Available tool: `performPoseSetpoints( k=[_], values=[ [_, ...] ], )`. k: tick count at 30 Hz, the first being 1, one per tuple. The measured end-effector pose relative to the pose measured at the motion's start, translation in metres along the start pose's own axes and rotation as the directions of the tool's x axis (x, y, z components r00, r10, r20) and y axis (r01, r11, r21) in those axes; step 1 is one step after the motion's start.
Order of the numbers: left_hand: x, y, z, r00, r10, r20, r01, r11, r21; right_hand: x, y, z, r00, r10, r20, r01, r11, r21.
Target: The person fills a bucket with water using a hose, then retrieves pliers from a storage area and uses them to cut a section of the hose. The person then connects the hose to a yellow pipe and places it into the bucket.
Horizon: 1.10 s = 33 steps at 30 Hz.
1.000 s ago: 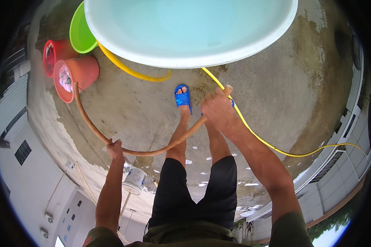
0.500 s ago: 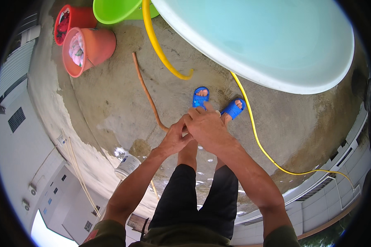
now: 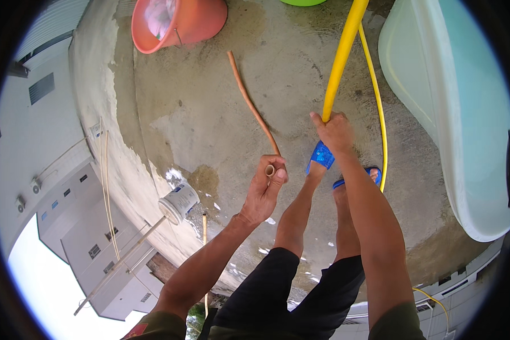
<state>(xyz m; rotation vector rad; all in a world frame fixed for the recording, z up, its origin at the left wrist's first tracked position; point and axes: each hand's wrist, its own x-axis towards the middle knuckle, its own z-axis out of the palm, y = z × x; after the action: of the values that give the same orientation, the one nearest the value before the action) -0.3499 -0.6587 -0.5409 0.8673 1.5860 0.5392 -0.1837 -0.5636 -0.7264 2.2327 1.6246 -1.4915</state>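
Observation:
My left hand (image 3: pixel 264 190) is closed round one end of a thin brown hose (image 3: pixel 254 107). The hose's round open mouth faces up between thumb and fingers, and its far end reaches over the wet concrete. To the right and farther off, my right hand (image 3: pixel 337 135) grips the lower end of a thick yellow hose (image 3: pixel 344 59), which runs up out of view at the top. The very tip of the yellow hose is hidden by that hand. A blue slipper (image 3: pixel 321 157) shows just below my right hand.
At right stands a large white tub (image 3: pixel 445 113) with bluish water. A thinner yellow hose (image 3: pixel 378 102) crosses the concrete beside it. A pink bucket (image 3: pixel 201 22) with cloth lies far left, a green basin (image 3: pixel 303 1) at the top. A white pail (image 3: pixel 179 203) sits left of my left arm.
My hands were together at the brown hose's end. The right has moved away and taken hold of the thick yellow hose; the left keeps the brown hose. The view has shifted.

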Motion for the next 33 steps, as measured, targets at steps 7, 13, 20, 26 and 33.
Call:
performPoseSetpoints(
  k=[7, 13, 20, 26, 33],
  values=[
    [-0.017, -0.068, -0.052, 0.998, -0.051, -0.039, 0.055, 0.995, 0.089, -0.084, -0.011, -0.022, 0.991, 0.007, 0.131, -0.107, 0.616, 0.78],
    [-0.051, -0.116, -0.092, 0.991, -0.026, -0.128, 0.056, 0.971, 0.234, -0.178, -0.068, -0.114, 0.978, -0.039, 0.203, -0.141, 0.597, 0.79],
    [-0.043, -0.163, -0.111, 0.98, -0.144, -0.138, 0.102, 0.956, -0.276, -0.198, -0.105, -0.131, 0.99, -0.012, 0.14, -0.096, 0.671, 0.735],
    [-0.063, -0.162, -0.115, 0.969, -0.135, -0.207, 0.145, 0.989, 0.036, -0.193, -0.113, -0.121, 0.988, 0.025, 0.152, -0.127, 0.695, 0.708],
    [-0.059, -0.136, -0.097, 0.977, -0.045, -0.21, 0.044, 0.999, -0.013, -0.193, -0.117, -0.123, 0.985, -0.001, 0.172, -0.119, 0.713, 0.691]
  ],
)
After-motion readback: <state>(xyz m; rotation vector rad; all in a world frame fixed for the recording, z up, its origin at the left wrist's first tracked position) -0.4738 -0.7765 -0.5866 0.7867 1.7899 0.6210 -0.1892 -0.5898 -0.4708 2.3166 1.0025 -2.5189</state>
